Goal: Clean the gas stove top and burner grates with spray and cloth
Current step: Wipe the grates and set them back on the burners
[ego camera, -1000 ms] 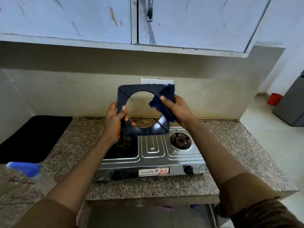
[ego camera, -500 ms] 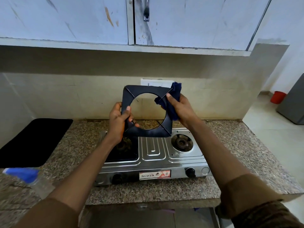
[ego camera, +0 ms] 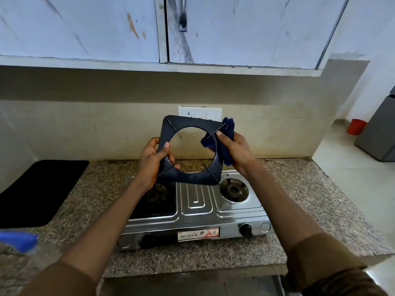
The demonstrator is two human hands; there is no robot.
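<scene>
Both arms reach forward, forearms bare, brown sleeves pushed up near the elbows. The left hand (ego camera: 152,161) is raised, thumb in front and fingers curled behind in a grip. The right hand (ego camera: 234,149) is at about the same height, fingers curled in a pinch.

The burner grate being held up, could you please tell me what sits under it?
Under the burner grate sits the stove: its right burner shows bare; the left burner is partly hidden by the left hand.
</scene>
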